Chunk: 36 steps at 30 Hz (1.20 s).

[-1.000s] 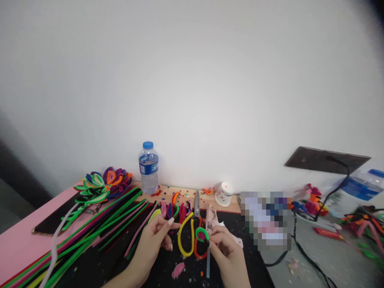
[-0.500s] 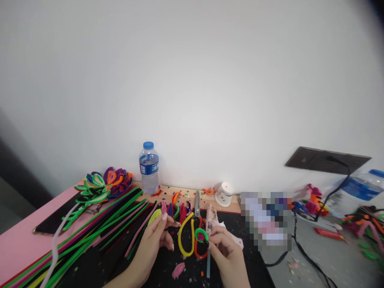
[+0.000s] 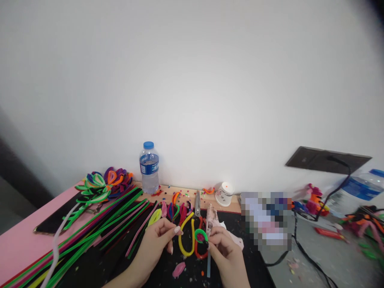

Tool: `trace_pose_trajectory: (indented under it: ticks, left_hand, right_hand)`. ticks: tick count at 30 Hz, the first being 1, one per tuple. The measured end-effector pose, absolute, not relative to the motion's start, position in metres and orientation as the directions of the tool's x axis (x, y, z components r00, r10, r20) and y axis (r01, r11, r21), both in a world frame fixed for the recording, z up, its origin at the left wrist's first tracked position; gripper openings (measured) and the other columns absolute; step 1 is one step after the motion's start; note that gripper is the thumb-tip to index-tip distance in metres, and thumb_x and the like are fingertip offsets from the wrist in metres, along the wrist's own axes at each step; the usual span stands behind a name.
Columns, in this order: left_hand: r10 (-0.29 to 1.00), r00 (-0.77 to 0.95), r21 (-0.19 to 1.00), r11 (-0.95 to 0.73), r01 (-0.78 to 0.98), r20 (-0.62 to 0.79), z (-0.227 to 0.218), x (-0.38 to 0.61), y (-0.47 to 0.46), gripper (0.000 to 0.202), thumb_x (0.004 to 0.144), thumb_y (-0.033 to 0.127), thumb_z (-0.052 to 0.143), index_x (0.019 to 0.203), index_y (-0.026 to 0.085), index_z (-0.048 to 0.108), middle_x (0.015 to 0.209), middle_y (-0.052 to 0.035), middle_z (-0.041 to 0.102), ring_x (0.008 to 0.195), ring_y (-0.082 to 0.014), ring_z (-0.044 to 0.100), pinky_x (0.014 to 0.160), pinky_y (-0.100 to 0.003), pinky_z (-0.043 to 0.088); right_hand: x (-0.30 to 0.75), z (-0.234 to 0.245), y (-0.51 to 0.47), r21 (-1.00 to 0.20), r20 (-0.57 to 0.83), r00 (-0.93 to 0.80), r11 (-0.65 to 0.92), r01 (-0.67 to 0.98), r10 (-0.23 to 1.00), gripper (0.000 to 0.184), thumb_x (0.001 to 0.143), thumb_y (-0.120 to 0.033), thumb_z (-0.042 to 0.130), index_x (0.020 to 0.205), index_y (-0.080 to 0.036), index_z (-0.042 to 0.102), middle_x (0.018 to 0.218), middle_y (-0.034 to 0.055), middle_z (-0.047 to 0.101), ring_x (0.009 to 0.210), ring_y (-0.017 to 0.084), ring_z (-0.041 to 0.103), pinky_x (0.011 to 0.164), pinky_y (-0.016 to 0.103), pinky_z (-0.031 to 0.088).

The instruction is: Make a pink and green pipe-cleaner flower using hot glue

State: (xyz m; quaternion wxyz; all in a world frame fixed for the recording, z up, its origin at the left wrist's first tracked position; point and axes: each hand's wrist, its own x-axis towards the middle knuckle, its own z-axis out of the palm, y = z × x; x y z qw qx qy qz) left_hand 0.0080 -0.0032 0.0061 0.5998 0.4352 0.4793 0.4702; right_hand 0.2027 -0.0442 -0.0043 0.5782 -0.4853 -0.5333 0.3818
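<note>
My right hand [image 3: 225, 250] is closed in a pinch on a small green loop [image 3: 200, 230] of pipe cleaner, thumb and fingertips tight on its right side, where a dark and pink bit sits inside the ring. The loop is held just above the black mat [image 3: 90, 268], near the middle of the table, between my two hands. My left hand [image 3: 154, 246] is just to its left, fingers curled and the thumb and forefinger tips drawn together; whether anything is between them I cannot tell. Between the hands a yellow loop [image 3: 182, 242] and a red loop [image 3: 198, 253] lie on the mat. A pink glue gun [image 3: 211, 216] lies just beyond my right hand, with scissors [image 3: 197, 203] farther back. A pink petal [image 3: 178, 270] lies near me. To the left a long bundle of pipe cleaners [image 3: 102, 230] runs across the mat, and at the far wall stand a water bottle [image 3: 149, 168] and a paper cup [image 3: 223, 194]
</note>
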Motion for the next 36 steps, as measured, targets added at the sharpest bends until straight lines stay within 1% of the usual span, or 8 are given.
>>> trace_pose_trajectory:
  ticks: [4,9,16,25,27,30,33,36]
  left_hand:
    - [0.980,0.106,0.971,0.186,-0.153,-0.171,0.002,0.009,-0.003,0.030,0.062,0.038,0.073,0.057,0.017,0.052,0.058,-0.0001,0.070,0.029,-0.0054,0.042,0.036,-0.018,0.027]
    - [0.982,0.111,0.969,0.169,-0.179,-0.151,-0.002,0.010,-0.002,0.035,0.064,0.043,0.071,0.060,0.019,0.046,0.057,-0.0004,0.070,0.027,-0.0051,0.042,0.033,-0.017,0.025]
    - [0.989,0.103,0.967,0.126,-0.222,-0.105,0.002,0.011,-0.004,0.033,0.072,0.048,0.062,0.081,0.022,0.044,0.040,0.0080,0.058,0.024,-0.0063,0.038,0.030,-0.014,0.025]
    - [0.987,0.107,0.967,0.139,-0.216,-0.118,0.005,0.010,-0.006,0.045,0.075,0.046,0.060,0.108,0.019,0.045,0.041,0.0074,0.059,0.025,-0.0082,0.040,0.032,-0.017,0.027]
    - [0.986,0.111,0.965,0.144,-0.218,-0.122,0.005,0.009,-0.006,0.041,0.075,0.046,0.059,0.104,0.019,0.048,0.041,0.0075,0.059,0.026,-0.0083,0.040,0.033,-0.017,0.027]
    - [0.984,0.134,0.971,0.138,-0.196,-0.113,0.006,0.009,-0.007,0.029,0.075,0.047,0.060,0.078,0.019,0.053,0.043,0.0050,0.061,0.027,-0.0068,0.039,0.034,-0.018,0.025]
    - [0.984,0.144,0.979,0.125,-0.160,-0.102,0.009,0.009,-0.007,0.038,0.075,0.051,0.059,0.057,0.021,0.045,0.043,0.0026,0.062,0.027,-0.0071,0.039,0.035,-0.019,0.024]
    - [0.984,0.134,0.980,0.134,-0.145,-0.115,0.009,0.009,-0.008,0.040,0.075,0.054,0.059,0.054,0.023,0.043,0.034,0.0045,0.056,0.027,-0.0092,0.037,0.036,-0.021,0.025]
  right_hand:
    - [0.202,-0.003,-0.044,-0.968,0.250,0.143,0.241,0.073,0.958,0.013,0.074,-0.022,0.068,0.061,-0.020,0.065,0.078,0.0033,0.056,0.075,0.021,0.056,0.065,0.028,0.044]
    - [0.202,-0.004,-0.044,-0.969,0.247,0.148,0.240,0.065,0.958,0.013,0.074,-0.022,0.067,0.061,-0.020,0.065,0.078,0.0032,0.056,0.074,0.020,0.056,0.065,0.028,0.044]
    - [0.201,-0.001,-0.045,-0.971,0.235,0.166,0.225,0.080,0.958,0.015,0.072,-0.027,0.069,0.059,-0.020,0.065,0.076,0.0034,0.057,0.074,0.021,0.057,0.065,0.028,0.044]
    - [0.199,0.003,-0.046,-0.974,0.226,0.178,0.217,0.068,0.958,0.021,0.072,-0.034,0.071,0.058,-0.020,0.065,0.076,0.0043,0.057,0.074,0.021,0.056,0.066,0.028,0.045]
    - [0.199,0.003,-0.046,-0.973,0.232,0.186,0.224,0.063,0.955,0.020,0.072,-0.034,0.071,0.058,-0.020,0.065,0.076,0.0040,0.057,0.073,0.021,0.056,0.065,0.028,0.044]
    - [0.199,0.001,-0.045,-0.971,0.238,0.170,0.231,0.061,0.956,0.017,0.072,-0.030,0.070,0.060,-0.020,0.065,0.076,0.0038,0.058,0.073,0.021,0.056,0.065,0.028,0.044]
    - [0.200,-0.002,-0.044,-0.970,0.241,0.171,0.232,0.069,0.955,0.017,0.071,-0.030,0.071,0.059,-0.020,0.065,0.076,0.0040,0.058,0.074,0.021,0.056,0.067,0.029,0.045]
    - [0.200,-0.003,-0.044,-0.971,0.239,0.179,0.230,0.072,0.954,0.019,0.071,-0.033,0.071,0.058,-0.020,0.065,0.076,0.0044,0.058,0.073,0.021,0.056,0.066,0.029,0.045]
